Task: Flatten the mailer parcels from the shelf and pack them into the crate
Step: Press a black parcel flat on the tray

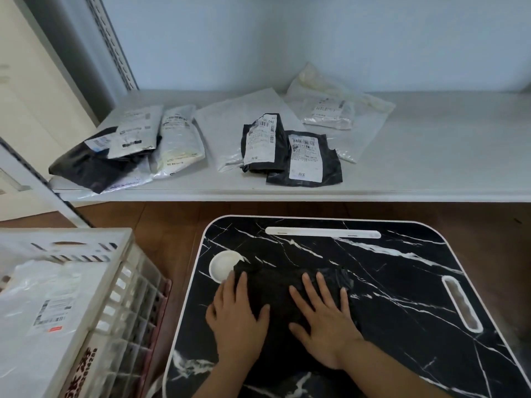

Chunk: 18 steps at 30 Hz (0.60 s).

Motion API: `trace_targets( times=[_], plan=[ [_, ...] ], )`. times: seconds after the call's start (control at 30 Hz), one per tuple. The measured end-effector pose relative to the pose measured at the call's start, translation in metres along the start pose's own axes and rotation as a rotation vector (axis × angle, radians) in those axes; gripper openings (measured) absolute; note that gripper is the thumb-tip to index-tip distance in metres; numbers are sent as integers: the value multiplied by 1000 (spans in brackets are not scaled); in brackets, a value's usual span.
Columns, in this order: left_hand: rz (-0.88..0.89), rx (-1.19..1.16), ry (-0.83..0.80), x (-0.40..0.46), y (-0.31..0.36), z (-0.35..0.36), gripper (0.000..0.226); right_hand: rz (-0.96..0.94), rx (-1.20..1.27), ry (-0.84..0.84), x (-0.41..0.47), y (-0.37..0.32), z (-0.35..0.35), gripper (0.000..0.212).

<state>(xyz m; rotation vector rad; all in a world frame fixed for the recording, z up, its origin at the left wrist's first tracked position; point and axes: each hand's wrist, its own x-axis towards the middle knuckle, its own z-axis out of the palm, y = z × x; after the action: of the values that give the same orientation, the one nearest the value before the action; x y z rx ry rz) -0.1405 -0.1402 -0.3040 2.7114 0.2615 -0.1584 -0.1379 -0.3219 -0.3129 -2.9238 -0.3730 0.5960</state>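
Note:
A black mailer parcel [280,285] lies on the black marble-patterned lap table [402,282]. My left hand [237,320] presses flat on its left part and my right hand [324,320] presses flat on its right part, fingers straight and spread. On the white shelf [431,156] lie several more mailers: a black and silver pile [115,147] at the left, a white one [179,142], two black labelled ones [265,142] [306,159], and clear ones [327,110] at the back. The white crate [115,305] at the lower left holds a white labelled mailer [43,305].
The lap table has a round white cup recess [222,265], a long white slot [321,233] along its far edge and a handle cutout [461,304] at the right. Brown wooden floor [172,219] shows between table, crate and shelf. A grey shelf upright [112,44] rises at the left.

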Motion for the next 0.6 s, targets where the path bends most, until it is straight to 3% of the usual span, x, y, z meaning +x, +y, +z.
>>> trace_targets(
  times=[0.07,0.13,0.23,0.3,0.37,0.5,0.53,0.6],
  plan=[
    [-195,-246,56,-8,0,-15,75,22,50,-122,-2,-2,-16,67],
    [-314,-528,22,-9,-1,-25,65,31,144,-142,-4,-3,-28,67],
    [-396,-797,-56,-1,2,-41,40,131,425,14,-14,-13,-52,75],
    [-307,-866,-59,4,6,-57,27,243,673,189,-20,-19,-69,60],
    [-163,-914,-17,8,13,-80,24,371,1009,240,-28,-26,-92,45],
    [257,-861,-89,-2,30,-134,25,510,1640,-17,-36,-33,-142,77],
    [360,-795,-153,-6,33,-144,24,516,1703,-40,-38,-35,-151,77],
    [500,-594,-300,-15,33,-158,22,520,1686,-21,-39,-40,-164,52]
  ],
)
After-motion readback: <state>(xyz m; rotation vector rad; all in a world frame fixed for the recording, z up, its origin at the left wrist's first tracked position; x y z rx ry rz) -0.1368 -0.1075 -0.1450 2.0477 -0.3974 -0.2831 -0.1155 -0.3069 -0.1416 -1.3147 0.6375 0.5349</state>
